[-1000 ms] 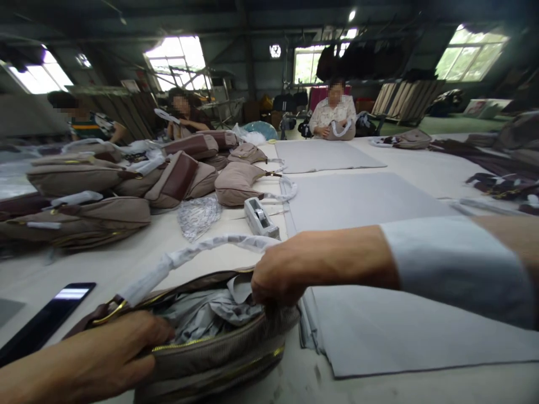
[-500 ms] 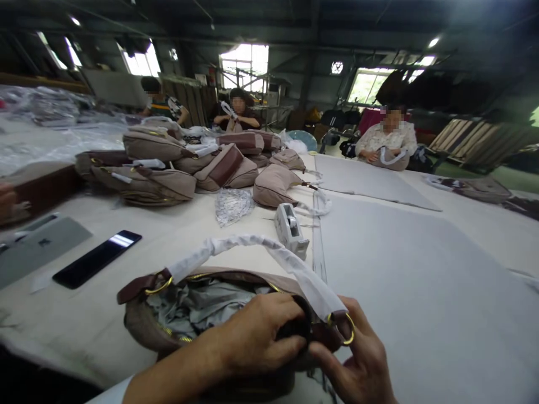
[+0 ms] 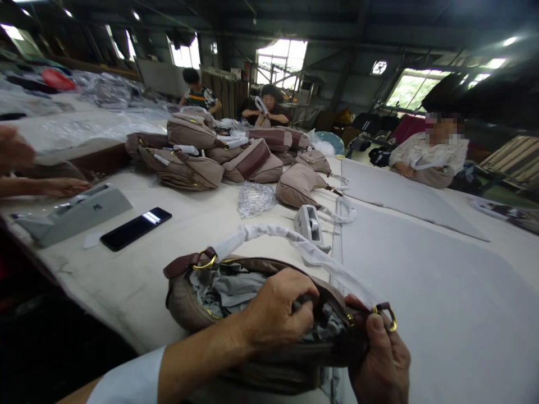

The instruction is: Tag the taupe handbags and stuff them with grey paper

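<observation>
A taupe handbag (image 3: pixel 181 308) lies unzipped in front of me, with crumpled grey stuffing (image 3: pixel 231 289) in its opening. Its arched handle (image 3: pixel 295 240) is wrapped in white material and joined at both ends by gold rings. My left hand (image 3: pixel 280 308) is over the opening, its fingers curled and pressed together; what they hold, if anything, is hidden. At the bag's right end, my right hand (image 3: pixel 381 350) grips the dark brown leather tab, thumb on top beside the gold ring (image 3: pixel 393 321).
Beyond the bag are a white tape dispenser (image 3: pixel 310 224), a phone (image 3: pixel 137 229) and a larger grey dispenser (image 3: pixel 90 213). Similar handbags (image 3: pixel 255 163) are piled farther back. A co-worker's hand (image 3: pixel 69 185) is at the left. Other people sit across the table. White sheeting (image 3: pixel 429 292) covers the right side.
The view has swung left, so the scene sits farther right. My left hand has drawn back from the bag's right end, exposing more stuffing there. My right thumb now presses on the tab.
</observation>
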A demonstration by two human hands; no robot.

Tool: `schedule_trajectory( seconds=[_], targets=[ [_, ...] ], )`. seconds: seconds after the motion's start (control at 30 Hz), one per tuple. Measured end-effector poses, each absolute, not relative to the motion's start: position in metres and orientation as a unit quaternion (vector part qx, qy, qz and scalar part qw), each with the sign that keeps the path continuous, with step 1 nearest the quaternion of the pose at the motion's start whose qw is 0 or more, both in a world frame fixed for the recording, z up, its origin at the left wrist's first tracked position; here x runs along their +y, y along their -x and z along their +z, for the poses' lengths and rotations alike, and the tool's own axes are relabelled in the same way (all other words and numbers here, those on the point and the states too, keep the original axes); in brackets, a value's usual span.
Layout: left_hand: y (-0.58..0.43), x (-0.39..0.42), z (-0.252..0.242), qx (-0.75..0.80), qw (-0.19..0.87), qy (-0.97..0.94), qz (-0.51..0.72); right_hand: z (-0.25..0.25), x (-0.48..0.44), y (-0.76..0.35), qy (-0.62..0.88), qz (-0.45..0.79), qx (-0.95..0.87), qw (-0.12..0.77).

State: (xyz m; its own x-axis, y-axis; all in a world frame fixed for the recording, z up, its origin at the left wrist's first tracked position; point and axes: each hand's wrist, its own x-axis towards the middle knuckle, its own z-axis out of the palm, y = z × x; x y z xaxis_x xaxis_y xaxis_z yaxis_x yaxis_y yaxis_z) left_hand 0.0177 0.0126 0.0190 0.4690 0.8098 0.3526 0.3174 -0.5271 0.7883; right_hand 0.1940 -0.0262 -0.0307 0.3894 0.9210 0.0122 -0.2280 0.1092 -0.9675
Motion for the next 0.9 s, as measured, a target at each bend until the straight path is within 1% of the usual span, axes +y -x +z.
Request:
schedule_trajectory(
  seconds=[0.07,0.13,0.2,0.27,0.4,0.5,0.57,0.63,0.67,0.73,0.8,0.9],
  targets=[
    [-0.020,0.010,0.025,0.371,0.369,-0.754,0.398,-0.030,-0.026,-0.194,0.516,0.424,-0.339,0.663],
    [-0.027,0.007,0.028,0.344,0.436,-0.750,0.361,-0.029,-0.026,-0.192,0.525,0.413,-0.342,0.662],
    [-0.036,0.003,0.026,0.316,0.478,-0.748,0.336,-0.030,-0.028,-0.188,0.534,0.394,-0.358,0.657],
    [-0.044,0.000,0.022,0.319,0.478,-0.741,0.348,-0.032,-0.030,-0.185,0.549,0.360,-0.380,0.652],
    [-0.050,-0.005,0.016,0.336,0.441,-0.725,0.409,-0.035,-0.031,-0.186,0.565,0.292,-0.437,0.636],
    [-0.046,-0.007,0.017,0.348,0.484,-0.700,0.394,-0.029,-0.027,-0.199,0.550,0.228,-0.567,0.569],
    [-0.043,-0.006,0.019,0.350,0.527,-0.688,0.356,-0.023,-0.023,-0.209,0.509,0.153,-0.675,0.511],
    [-0.043,-0.004,0.021,0.346,0.535,-0.696,0.330,-0.018,-0.020,-0.216,0.456,0.065,-0.745,0.483],
    [-0.043,-0.003,0.022,0.345,0.518,-0.711,0.328,-0.016,-0.019,-0.217,0.436,0.026,-0.760,0.481],
    [-0.043,-0.001,0.022,0.354,0.449,-0.750,0.331,-0.012,-0.019,-0.213,0.437,-0.020,-0.754,0.490],
    [-0.040,0.000,0.020,0.372,0.356,-0.792,0.327,-0.007,-0.021,-0.204,0.485,-0.027,-0.709,0.512],
    [-0.025,-0.002,0.012,0.377,0.195,-0.852,0.305,0.003,-0.026,-0.187,0.554,-0.004,-0.634,0.540]
  ],
)
